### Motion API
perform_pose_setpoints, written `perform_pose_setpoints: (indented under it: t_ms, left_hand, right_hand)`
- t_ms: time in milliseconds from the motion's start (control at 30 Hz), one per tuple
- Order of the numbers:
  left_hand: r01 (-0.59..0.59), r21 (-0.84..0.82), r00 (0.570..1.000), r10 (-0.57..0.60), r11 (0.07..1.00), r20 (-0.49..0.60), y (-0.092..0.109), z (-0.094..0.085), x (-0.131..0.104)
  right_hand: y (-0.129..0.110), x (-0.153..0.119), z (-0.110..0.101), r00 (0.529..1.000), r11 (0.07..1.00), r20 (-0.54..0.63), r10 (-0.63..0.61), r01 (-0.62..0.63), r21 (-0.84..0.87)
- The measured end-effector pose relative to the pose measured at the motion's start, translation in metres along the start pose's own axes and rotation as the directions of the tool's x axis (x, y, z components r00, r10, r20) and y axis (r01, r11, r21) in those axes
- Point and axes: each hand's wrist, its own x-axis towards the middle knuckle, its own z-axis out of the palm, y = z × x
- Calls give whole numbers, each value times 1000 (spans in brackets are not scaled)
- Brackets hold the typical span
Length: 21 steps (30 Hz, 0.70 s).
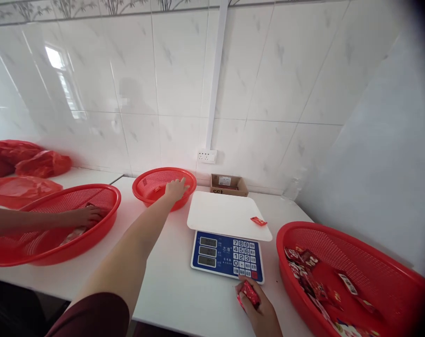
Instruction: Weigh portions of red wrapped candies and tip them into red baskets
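My left hand (177,189) reaches over the near right rim of the round red basket (138,189) at the back, its fingers apart and nothing visible in them. A small red packet (158,189) lies inside that basket. At the front, my right hand (263,311) is closed round shiny red packets (248,295), just below the scale's keypad; how many I cannot tell. The electronic scale (227,257) has a white pan (222,213), with one small orange-red packet (258,221) near its right corner.
Mixed snack packets (312,281) lie in a large red basket (285,234) at the right. A co-worker's hand (88,216) is inside another red basket (114,201) at the left. Behind the scale stand a cardboard box (217,189) and a clear container (292,188); red plastic bags (44,164) lie far left.
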Motion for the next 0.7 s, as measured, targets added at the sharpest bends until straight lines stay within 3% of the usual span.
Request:
perform_pose_setpoints:
  t_ms: [100, 200, 267, 367, 433, 500, 600, 700]
  left_hand:
    - [-78, -9, 997, 78, 997, 0, 18, 9, -1]
    - [-280, -73, 959, 282, 957, 23, 68, 23, -4]
    - [-436, -133, 893, 446, 890, 60, 111, 34, -10]
    - [-613, -217, 756, 644, 760, 121, 171, 49, -26]
    - [-678, -257, 675, 722, 689, 156, 200, 56, -35]
    - [-703, -278, 630, 755, 655, 183, 217, 59, -42]
    - [-689, -271, 646, 739, 673, 192, 217, 59, -44]
    - [-612, -227, 744, 649, 757, 157, 189, 51, -38]
  right_hand:
    - [-5, -1, 1, 1000, 1000, 1, -7, 7, 1]
    - [-14, -3, 3, 1000, 1000, 5, -6, 6, 17]
    - [-20, -5, 5, 1000, 999, -3, -14, 14, 35]
    - [-26, -6, 7, 999, 998, -22, -43, 44, 45]
    - [-28, -6, 8, 998, 997, -27, -62, 63, 42]
    - [-28, -7, 8, 997, 997, -23, -68, 69, 43]
    - [-25, -7, 8, 998, 997, -6, -60, 60, 44]
    - [-20, -6, 7, 999, 998, 4, -52, 52, 40]
